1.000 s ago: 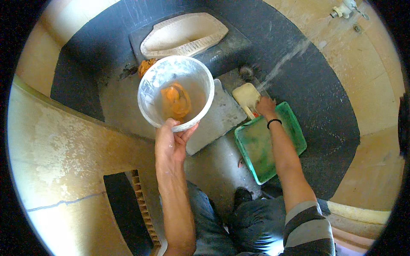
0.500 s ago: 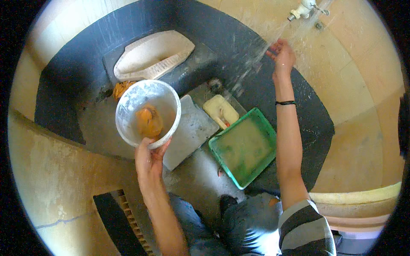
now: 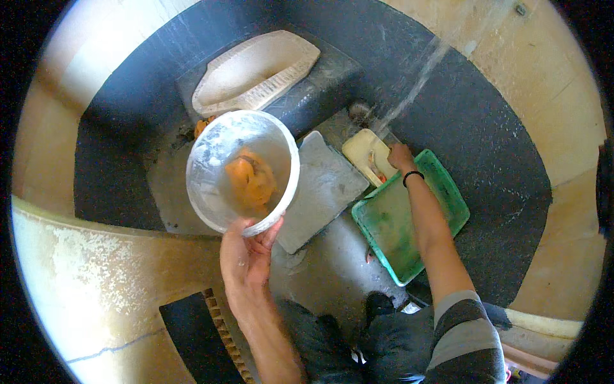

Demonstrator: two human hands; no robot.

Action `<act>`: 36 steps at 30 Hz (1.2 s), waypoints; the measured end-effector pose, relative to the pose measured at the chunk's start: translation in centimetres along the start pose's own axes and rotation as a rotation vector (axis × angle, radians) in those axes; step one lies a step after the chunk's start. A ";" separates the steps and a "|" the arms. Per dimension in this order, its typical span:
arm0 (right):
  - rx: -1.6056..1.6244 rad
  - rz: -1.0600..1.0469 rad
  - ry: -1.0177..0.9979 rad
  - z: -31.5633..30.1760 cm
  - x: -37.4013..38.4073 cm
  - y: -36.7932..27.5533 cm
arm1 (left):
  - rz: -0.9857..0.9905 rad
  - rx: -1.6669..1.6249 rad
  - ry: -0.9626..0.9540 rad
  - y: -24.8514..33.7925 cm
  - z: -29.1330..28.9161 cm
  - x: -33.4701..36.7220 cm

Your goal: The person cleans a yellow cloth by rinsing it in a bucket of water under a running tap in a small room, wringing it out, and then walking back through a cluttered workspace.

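Note:
My left hand (image 3: 251, 256) grips the near rim of a white plastic bucket (image 3: 291, 185), thumb and fingers clamped on it. Inside the bucket sits a soft, crumpled orange cloth (image 3: 251, 179); whitish residue coats the wall. My right hand (image 3: 401, 157) has its fingers bent down on the right edge of a small pale yellow tub (image 3: 359, 144), which holds a few small things too small to name. Its fingertips are partly hidden. Under my right forearm lies a shallow green tray (image 3: 378, 253), holding murky liquid or wet residue.
A stream of water (image 3: 419, 83) runs down the dark wall beside the yellow tub. A pale, long shallow basin (image 3: 256, 70) is set at the back on a dark ledge. A grey slab (image 3: 326, 192) lies between bucket and green tray. A black strip (image 3: 198, 339) stands lower left.
My right hand has come down from the running water under the tap to the yellow tub's edge. The view has shifted, leaving the tap out of sight. The bucket stays in my left hand.

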State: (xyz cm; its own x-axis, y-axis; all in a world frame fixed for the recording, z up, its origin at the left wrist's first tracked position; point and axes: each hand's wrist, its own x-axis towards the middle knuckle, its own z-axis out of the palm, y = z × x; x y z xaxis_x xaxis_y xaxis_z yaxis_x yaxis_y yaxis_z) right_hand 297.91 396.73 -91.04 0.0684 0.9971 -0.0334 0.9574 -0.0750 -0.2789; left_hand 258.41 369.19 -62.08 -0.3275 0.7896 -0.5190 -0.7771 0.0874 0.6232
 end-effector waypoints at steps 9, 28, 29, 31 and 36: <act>0.924 0.355 0.648 -14.2 -3.5 -8.5 | -0.061 -0.030 0.052 -0.5 -1.8 0.7; 0.615 0.131 0.697 -46.2 -4.3 -22.3 | -0.374 0.229 0.022 11.7 11.5 -19.2; 0.609 0.141 0.684 -45.5 -3.5 -21.7 | -0.386 0.233 0.034 11.8 12.8 -19.9; 0.591 0.228 0.536 -43.0 -1.3 -21.2 | -0.339 0.290 0.134 12.5 14.8 -20.7; 0.757 0.298 0.276 -39.6 2.7 -17.7 | -0.374 0.242 0.117 13.6 16.9 -21.0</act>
State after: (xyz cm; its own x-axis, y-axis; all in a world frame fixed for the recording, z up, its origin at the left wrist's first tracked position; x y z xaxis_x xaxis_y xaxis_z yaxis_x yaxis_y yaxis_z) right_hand 292.20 401.23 -48.21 0.4467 0.8947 0.0002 0.4500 -0.2245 -0.8643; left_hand 263.77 364.07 -32.79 -0.1182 0.6041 -0.7881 -0.7105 0.5030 0.4921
